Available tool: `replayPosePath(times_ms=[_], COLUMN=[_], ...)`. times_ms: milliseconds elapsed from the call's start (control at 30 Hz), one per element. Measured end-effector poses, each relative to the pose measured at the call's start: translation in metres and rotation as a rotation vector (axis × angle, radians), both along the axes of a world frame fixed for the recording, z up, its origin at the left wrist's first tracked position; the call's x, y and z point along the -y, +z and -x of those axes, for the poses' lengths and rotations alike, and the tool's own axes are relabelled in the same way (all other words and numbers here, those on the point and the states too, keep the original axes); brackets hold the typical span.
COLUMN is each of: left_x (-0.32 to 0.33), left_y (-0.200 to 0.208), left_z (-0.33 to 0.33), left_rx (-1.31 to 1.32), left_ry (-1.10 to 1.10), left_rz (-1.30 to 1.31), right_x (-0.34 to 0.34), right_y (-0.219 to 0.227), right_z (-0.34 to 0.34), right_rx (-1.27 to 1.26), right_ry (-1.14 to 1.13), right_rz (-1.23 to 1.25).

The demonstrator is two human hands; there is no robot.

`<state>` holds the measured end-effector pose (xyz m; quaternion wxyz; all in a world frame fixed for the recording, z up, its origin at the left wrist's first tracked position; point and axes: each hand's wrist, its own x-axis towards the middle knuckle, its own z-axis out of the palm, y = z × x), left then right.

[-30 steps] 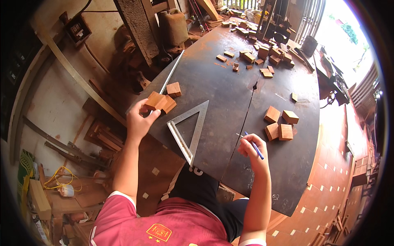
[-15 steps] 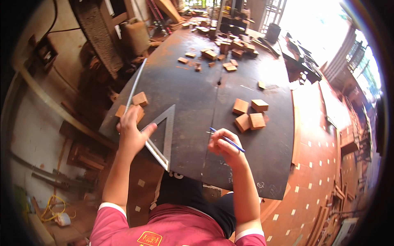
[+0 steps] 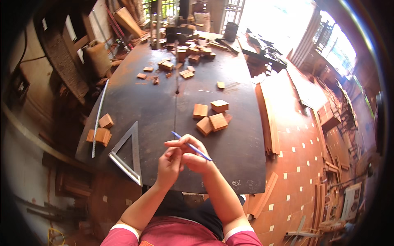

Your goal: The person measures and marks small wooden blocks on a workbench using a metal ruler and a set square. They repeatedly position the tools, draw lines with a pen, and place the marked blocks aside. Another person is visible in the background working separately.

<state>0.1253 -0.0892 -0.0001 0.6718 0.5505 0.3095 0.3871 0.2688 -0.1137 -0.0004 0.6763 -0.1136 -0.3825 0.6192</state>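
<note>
Over the near part of the dark table [image 3: 158, 110], my two hands meet. A blue pen [image 3: 192, 146] lies across the fingers of my right hand [image 3: 198, 158], which is closed round it. My left hand [image 3: 168, 169] presses against the right fingertips with its own fingers curled; whatever may be between them is hidden. To the left lies a metal set square [image 3: 136, 151], one corner at the near edge. A long steel ruler [image 3: 99, 110] rests near the left edge, across a few wooden blocks [image 3: 98, 136]. Beyond my hands sits a cluster of square wooden blocks [image 3: 200, 110].
Many loose wooden blocks [image 3: 193, 51] are heaped at the table's far end, by a dark machine. A small pale offcut [image 3: 221, 85] lies farther right. Long planks [image 3: 269, 119] run along the right edge, above a red tiled floor [image 3: 289, 164]. A plastic jug [image 3: 97, 56] stands far left.
My left hand has left the ruler and set square and come right to meet my right hand. The pen stays in my right hand. The view has shifted, so the table appears farther left.
</note>
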Motion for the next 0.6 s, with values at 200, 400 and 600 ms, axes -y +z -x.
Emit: replayPosePath(times_ms=[200, 400, 600], left_x=[-0.003, -0.014, -0.033], left_y=[-0.008, -0.022, -0.064], left_z=[-0.023, -0.025, -0.019], left_rx=[0.109, 0.36, 0.413], left_ry=[0.253, 0.291, 0.173], left_rz=[-0.049, 0.046, 0.08], right_x=[0.0, -0.01, -0.009], right_y=[0.004, 0.004, 0.005], right_z=[0.003, 0.019, 0.018], right_rx=[0.03, 0.155, 0.245], right_ry=[-0.02, -0.098, -0.199], right_rz=[-0.017, 0.048, 0.048])
